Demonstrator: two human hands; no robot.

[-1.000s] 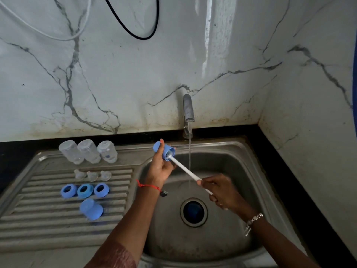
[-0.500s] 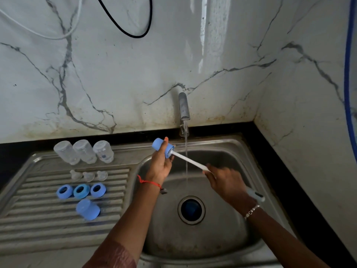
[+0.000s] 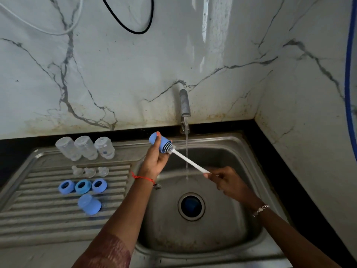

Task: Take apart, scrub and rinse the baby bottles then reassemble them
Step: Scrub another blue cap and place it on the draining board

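Note:
My left hand (image 3: 154, 161) grips a blue bottle cap (image 3: 161, 144) over the left rim of the sink basin. My right hand (image 3: 228, 182) holds the white handle of a bottle brush (image 3: 190, 161), whose bristle head sits at the cap's open mouth. On the ribbed drainboard (image 3: 38, 225) stand three clear bottles (image 3: 85, 147) upside down, with three clear teats (image 3: 89, 171) in front of them. Below those lie three blue collar rings (image 3: 83, 186) and a second blue cap (image 3: 89, 205).
The tap (image 3: 184, 107) runs a thin stream (image 3: 186, 151) into the steel sink (image 3: 222, 248), just behind the brush handle. The drain (image 3: 191, 206) lies at the basin's middle. Marble walls close off the back and right. A black counter edge (image 3: 289, 171) borders the sink.
The brush has been drawn partly out of the cap, so its bristles now show at the mouth. My right hand has slid to the handle's end. The left hand has kept its place.

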